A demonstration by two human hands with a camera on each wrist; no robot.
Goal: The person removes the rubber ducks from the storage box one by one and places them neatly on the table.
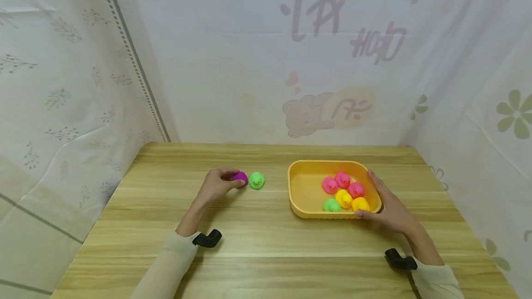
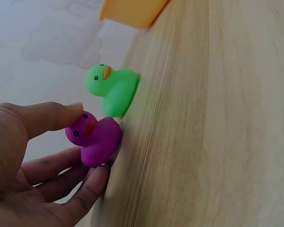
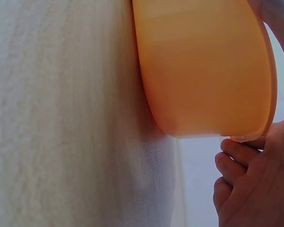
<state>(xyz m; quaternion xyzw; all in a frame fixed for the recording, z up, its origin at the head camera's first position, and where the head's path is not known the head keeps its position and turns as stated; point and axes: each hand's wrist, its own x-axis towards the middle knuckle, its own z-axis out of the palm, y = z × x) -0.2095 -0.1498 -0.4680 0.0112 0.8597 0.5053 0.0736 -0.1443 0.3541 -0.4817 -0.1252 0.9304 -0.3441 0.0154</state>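
Observation:
My left hand (image 1: 215, 185) pinches a purple rubber duck (image 2: 97, 139) on the table, thumb at its head and fingers round its far side and base. Right beside it, a green rubber duck (image 1: 256, 181) stands upright. Further right is an orange-yellow plastic basin (image 1: 305, 190), whose right end my right hand (image 1: 392, 209) grips by the rim, thumb at the front corner and fingers at the back. Inside the basin's right half lie several rubber ducks: three pink ducks (image 1: 330, 185), two yellow ducks (image 1: 343, 198) and one green duck (image 1: 332, 205).
The wood-grain table (image 1: 266, 253) carries everything. Printed cloth (image 1: 232, 59) hangs behind its back edge and along both sides. Black wrist mounts (image 1: 208, 239) sit at both sleeve cuffs.

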